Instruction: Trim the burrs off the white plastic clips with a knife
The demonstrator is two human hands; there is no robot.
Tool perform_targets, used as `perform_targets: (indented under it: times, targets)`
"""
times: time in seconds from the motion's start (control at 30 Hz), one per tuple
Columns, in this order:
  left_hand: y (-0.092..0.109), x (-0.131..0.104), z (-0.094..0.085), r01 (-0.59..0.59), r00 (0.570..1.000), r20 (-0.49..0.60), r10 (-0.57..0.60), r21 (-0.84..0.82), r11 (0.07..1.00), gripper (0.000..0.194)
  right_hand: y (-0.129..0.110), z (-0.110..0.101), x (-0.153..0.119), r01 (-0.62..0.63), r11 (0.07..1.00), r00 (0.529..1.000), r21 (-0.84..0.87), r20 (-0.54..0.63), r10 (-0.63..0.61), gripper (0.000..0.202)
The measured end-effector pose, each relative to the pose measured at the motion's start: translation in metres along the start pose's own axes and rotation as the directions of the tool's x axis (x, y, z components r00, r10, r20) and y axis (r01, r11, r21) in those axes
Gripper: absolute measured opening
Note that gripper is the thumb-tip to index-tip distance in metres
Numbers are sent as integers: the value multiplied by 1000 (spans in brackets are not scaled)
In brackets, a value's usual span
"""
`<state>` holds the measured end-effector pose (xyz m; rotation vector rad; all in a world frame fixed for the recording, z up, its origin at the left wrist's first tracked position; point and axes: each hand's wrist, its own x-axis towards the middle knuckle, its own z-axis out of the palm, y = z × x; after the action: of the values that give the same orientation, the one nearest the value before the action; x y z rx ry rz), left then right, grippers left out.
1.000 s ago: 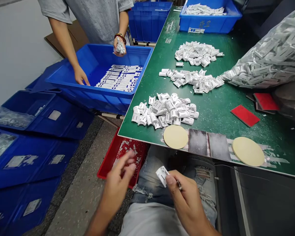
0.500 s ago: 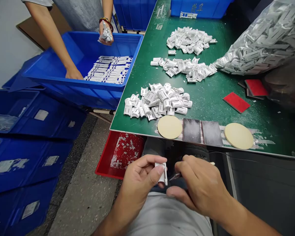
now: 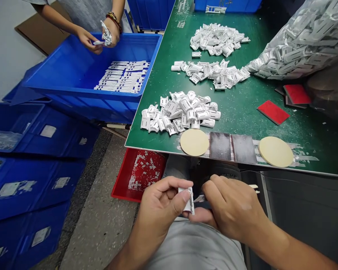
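White plastic part (image 3: 189, 207) pinched in the left hand (image 3: 159, 210) could get gouged if the pliers (image 3: 199, 198) held in the right hand (image 3: 236, 208) slip.

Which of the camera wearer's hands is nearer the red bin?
Left. The left hand, holding a white part, appears just right of the red bin; the right hand, holding a tool, is farther right.

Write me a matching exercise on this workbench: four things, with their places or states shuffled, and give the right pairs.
1. Left hand
2. Right hand
3. Red tray
4. Pale yellow discs

A. Lying along the near edge of the green table
B. Holding a metal-tipped tool
C. Scattered with white bits
D. Holding a small white part

Pairs: 1-D, 2-B, 3-C, 4-A
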<state>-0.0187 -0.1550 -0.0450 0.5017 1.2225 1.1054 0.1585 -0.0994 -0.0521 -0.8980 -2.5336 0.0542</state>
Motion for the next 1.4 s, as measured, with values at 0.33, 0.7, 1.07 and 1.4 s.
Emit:
perform_targets:
  times: [0.33,0.7,1.07,1.4]
  targets:
    - [-4,3,1,-52,996,-67,56,52,997,20,-1,1,-3,17,1000,1000,-7,-25,-17,54]
    - [-3,3,4,-34,998,-47,35,28,999,19,-2,3,-6,44,999,997,29,-68,-42,55]
    - [-5,1,1,-99,993,-55,104,89,991,12,-1,-8,1,-134,905,990,404,98,103,34]
    - [-5,3,2,-227,959,174,225,-10,974,13,-18,-4,-7,-659,-157,700,735,677,227,28]
